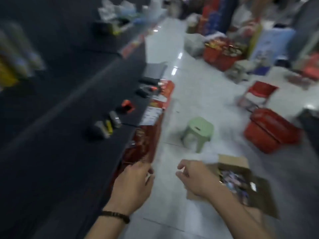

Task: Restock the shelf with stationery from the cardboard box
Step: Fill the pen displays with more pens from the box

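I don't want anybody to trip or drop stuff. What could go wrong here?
Tripping: the green stool and the open cardboard box both sit on the floor close to the shelf, so a step back might catch one. Knocking: small items lie near the shelf edge, and the reaching left hand could sweep them off. The picture is blurred, so these are only guesses.

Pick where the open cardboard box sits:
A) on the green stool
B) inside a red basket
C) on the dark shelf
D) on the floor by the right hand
D: the cardboard box stands with its flaps open on the tiled floor, just past the right hand. The green stool stands apart, farther along.
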Available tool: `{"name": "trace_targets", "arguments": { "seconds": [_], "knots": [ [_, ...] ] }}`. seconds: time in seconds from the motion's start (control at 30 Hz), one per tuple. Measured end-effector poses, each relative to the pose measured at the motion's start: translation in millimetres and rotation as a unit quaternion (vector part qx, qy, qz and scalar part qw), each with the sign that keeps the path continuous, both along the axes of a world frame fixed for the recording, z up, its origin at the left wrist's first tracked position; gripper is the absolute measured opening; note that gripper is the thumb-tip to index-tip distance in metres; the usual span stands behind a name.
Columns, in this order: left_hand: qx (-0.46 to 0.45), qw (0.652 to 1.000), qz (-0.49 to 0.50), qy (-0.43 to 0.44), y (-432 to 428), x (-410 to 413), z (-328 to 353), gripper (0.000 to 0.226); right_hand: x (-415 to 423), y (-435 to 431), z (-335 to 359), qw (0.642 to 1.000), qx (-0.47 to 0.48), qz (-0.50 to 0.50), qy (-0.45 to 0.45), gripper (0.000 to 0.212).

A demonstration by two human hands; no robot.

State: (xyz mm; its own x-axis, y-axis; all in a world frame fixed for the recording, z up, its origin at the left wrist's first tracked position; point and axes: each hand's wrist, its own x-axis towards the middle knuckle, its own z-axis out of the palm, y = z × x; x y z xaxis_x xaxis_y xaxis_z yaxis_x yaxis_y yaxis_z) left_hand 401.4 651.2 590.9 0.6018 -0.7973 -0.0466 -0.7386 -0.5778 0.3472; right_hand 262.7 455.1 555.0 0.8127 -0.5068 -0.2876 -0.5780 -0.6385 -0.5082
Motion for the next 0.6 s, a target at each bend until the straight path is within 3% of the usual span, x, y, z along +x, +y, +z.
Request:
{"name": "trace_targets", "arguments": {
  "seconds": [0.13,0.27,0.43,0.6],
  "knots": [
    [0.077,0.988,-0.117,0.060,-114,-63,-59,0.015,-146,-87,-60,0.979,0.056,-0.179,0.084,0.011],
    [0.142,0.961,-0.216,0.095,-215,-111,-104,0.013,-247,-138,-108,0.934,0.094,-0.322,0.125,0.024],
    [0.204,0.925,-0.294,0.125,-327,-145,-176,0.016,-291,-191,-153,0.890,0.137,-0.408,0.148,0.025],
    [0.267,0.890,-0.334,0.155,-428,-159,-297,0.018,-304,-255,-251,0.846,0.185,-0.468,0.176,0.024]
  ]
}}
